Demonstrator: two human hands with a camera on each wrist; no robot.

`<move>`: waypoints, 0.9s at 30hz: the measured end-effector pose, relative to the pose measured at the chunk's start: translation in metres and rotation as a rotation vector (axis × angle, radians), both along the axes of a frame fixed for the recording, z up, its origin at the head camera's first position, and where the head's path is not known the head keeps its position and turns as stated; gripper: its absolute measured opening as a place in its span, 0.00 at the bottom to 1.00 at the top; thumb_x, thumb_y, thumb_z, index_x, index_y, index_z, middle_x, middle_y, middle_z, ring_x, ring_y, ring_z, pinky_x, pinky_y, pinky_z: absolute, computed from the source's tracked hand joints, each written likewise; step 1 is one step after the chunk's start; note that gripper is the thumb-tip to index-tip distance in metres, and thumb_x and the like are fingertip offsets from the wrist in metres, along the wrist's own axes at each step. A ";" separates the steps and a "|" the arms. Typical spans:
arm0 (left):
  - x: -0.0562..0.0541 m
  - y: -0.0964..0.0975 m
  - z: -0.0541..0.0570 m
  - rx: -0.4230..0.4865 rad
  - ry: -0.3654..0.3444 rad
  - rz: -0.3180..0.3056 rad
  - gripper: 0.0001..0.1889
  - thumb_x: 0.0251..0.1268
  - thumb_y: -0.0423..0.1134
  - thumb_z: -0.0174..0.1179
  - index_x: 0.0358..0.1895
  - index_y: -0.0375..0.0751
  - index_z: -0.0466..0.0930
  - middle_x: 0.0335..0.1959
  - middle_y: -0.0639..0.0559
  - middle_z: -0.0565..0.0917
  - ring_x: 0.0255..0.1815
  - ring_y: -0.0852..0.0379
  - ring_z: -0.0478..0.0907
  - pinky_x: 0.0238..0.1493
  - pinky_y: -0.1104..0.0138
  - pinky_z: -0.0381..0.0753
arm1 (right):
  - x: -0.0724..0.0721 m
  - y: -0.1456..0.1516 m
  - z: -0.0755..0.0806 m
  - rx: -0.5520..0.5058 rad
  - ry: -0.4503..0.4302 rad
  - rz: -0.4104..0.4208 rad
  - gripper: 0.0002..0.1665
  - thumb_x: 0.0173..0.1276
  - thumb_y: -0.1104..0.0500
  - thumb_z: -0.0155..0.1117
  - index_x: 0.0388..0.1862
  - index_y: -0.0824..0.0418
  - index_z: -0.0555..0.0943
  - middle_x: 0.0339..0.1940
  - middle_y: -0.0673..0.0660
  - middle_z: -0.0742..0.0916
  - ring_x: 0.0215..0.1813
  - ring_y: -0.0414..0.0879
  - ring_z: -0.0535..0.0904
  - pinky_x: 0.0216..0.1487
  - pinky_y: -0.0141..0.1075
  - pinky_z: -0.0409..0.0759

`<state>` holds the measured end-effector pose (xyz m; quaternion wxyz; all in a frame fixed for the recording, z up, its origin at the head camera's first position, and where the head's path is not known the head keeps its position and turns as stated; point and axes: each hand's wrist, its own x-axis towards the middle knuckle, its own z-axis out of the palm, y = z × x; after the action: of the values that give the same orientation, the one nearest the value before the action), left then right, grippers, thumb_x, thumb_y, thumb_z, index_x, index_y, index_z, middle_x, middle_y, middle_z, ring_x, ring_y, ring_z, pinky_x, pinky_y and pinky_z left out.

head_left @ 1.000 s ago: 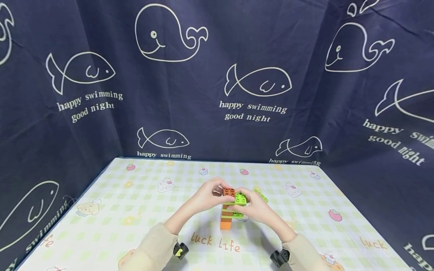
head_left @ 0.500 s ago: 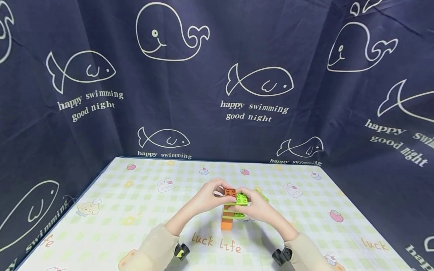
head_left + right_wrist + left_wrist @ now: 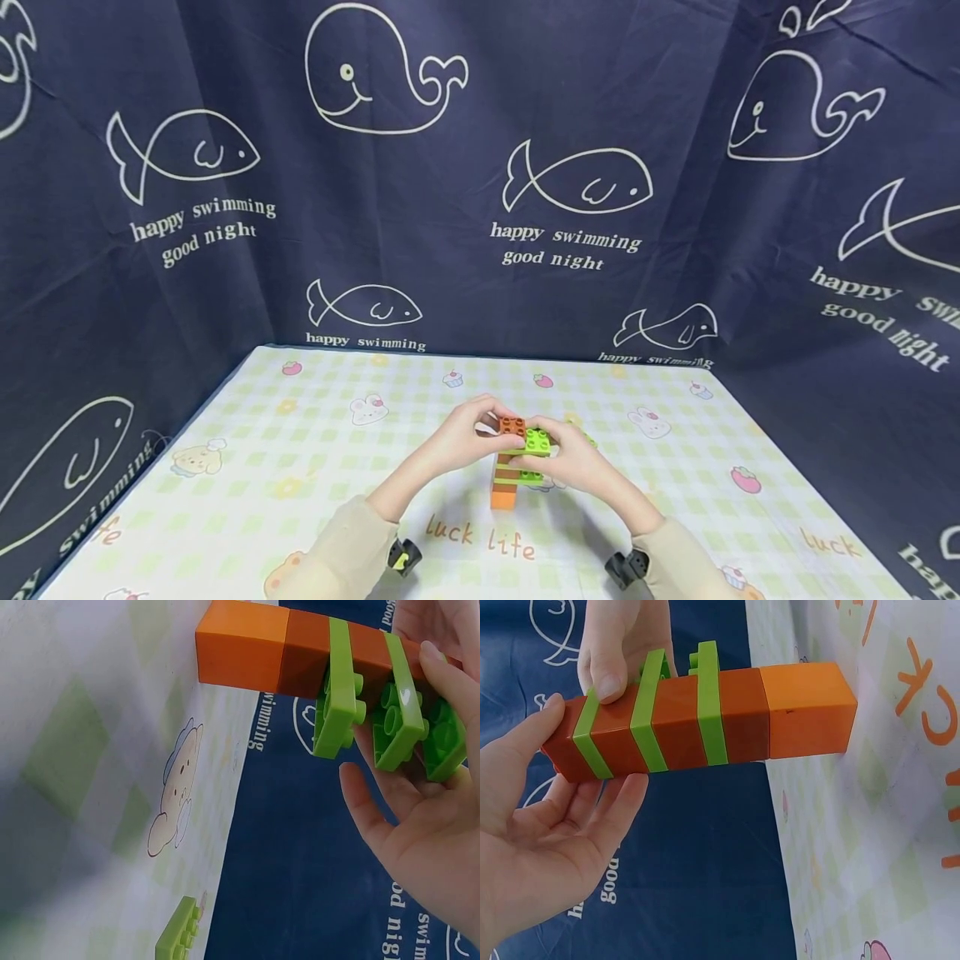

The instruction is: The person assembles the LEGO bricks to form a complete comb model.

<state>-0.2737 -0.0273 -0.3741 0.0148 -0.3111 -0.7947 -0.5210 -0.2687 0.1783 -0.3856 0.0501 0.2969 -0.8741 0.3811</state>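
A tower of building bricks stands upright on the table, with an orange brick [image 3: 503, 498] at its foot. Above it, brown bricks alternate with three flat green bricks that jut out to the right. My left hand [image 3: 468, 433] grips the brown top brick [image 3: 512, 427] between thumb and fingers. From the other side, my right hand [image 3: 577, 458] holds the uppermost green brick [image 3: 537, 440], fingers behind and thumb in front. In the left wrist view the right thumb [image 3: 609, 684] lies against a brown brick [image 3: 619, 727] just below that layer.
A loose flat green brick [image 3: 180, 930] lies on the table behind the right hand, mostly covered by it in the head view. A patterned cloth [image 3: 337, 483] covers the table. Dark blue curtains [image 3: 465, 308] close off the back and sides.
The head view has shifted slightly, so the loose green brick is more covered by the right hand. Both hands keep their places at the tower's top.
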 end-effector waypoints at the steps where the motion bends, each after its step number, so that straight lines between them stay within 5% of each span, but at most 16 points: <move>1: 0.000 0.000 0.000 0.001 0.001 -0.001 0.11 0.57 0.41 0.66 0.41 0.43 0.79 0.39 0.51 0.78 0.41 0.57 0.79 0.41 0.74 0.80 | 0.000 0.000 0.000 0.001 -0.002 -0.001 0.21 0.56 0.44 0.69 0.47 0.48 0.79 0.45 0.44 0.85 0.49 0.42 0.80 0.52 0.39 0.76; 27: 0.005 0.000 0.002 -0.007 0.007 0.032 0.13 0.56 0.41 0.67 0.43 0.42 0.78 0.39 0.52 0.79 0.38 0.60 0.77 0.42 0.74 0.80 | 0.004 0.023 -0.004 -0.069 -0.072 0.022 0.21 0.57 0.51 0.70 0.47 0.59 0.80 0.38 0.52 0.86 0.39 0.41 0.81 0.49 0.43 0.80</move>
<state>-0.2689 -0.0275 -0.3719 0.0247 -0.3001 -0.8013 -0.5169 -0.2650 0.2013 -0.3893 0.0243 0.2907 -0.8584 0.4220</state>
